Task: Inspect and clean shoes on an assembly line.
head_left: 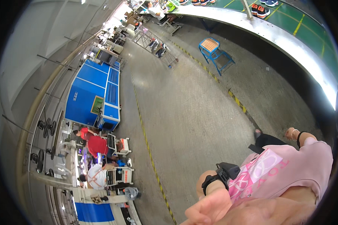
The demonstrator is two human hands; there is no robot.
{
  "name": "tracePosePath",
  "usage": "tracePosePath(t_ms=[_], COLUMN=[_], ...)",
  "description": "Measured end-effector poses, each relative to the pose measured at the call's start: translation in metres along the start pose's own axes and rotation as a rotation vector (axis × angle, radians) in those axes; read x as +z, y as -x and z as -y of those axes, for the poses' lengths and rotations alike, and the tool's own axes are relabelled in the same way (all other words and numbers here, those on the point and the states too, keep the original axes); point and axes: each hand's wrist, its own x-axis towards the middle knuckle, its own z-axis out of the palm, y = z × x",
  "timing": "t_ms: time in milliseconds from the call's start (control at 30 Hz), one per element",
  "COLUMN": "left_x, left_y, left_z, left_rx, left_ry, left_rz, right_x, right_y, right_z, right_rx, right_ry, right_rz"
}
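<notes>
Far left: wall w/ black round fans [45,128], approx. four, blur stops an exact count; below them work benches [118,176] w/ three seated people [97,144], two in red, one in white; above, one big blue machine cabinet [94,93]; one more person in white [154,10] sits at top centre; two yellow-black floor lines, one thin [150,152] mid-floor, one broader [237,100] nearer the conveyor; one blue stool [214,52] w/ slatted seat stands beside the broader line; left hand [208,210] sits low centre, v. close to the lens and blurred, fingers seem to lie together but can't tell if it grips anything; just above it a wrist w/ black strap [213,182] and one black device [228,170] resting against the pink shirt [289,172]; right hand [291,133] hangs off to the right, small in view, bracelet and black band at the wrist, nothing seen in it, whether curled or spread I can't tell; top right, green conveyor [308,33] carries orange-black shoes [263,11], at least two pairs, more cut off at the rim. Risks, as I judge: left hand this near could bump the head cam; the black device looks loosely perched and might snag the shirt; w/ the view turned sideways, the stool or the conveyor edge could get clipped.
</notes>
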Motion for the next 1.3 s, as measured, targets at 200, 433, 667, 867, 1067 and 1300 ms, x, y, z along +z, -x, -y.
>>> tracePosePath(t_ms=[200, 433, 667, 867, 1067, 1300], left_x=[-0.073, -0.153, -0.31, -0.437, -0.556, -0.657], left_y=[0.051, 0.057, 0.114, 0.109, 0.142, 0.21], left_z=[0.153, 0.305, 0.416, 0.55, 0.669, 0.826], left_rx=[-0.032, -0.055, 0.081, 0.025, -0.053, -0.159], left_ry=[0.001, -0.097, -0.414, -0.42, -0.48, -0.504], left_rz=[0.089, 0.188, 0.027, 0.016, 0.13, 0.197], right_x=[-0.042, -0.119, -0.161, -0.129, -0.171, -0.2], right_y=[-0.148, -0.333, -0.318, -0.542, -0.564, -0.654], right_z=[0.089, 0.405, 0.683, 0.6, 0.68, 0.857], right_rx=[0.227, -0.429, -0.629, -0.37, -0.002, -0.119], right_ry=[0.465, 0.6, 0.117, 0.72, 0.495, 0.628], right_rz=[0.301, -0.219, 0.049, -0.04, 0.207, 0.169])
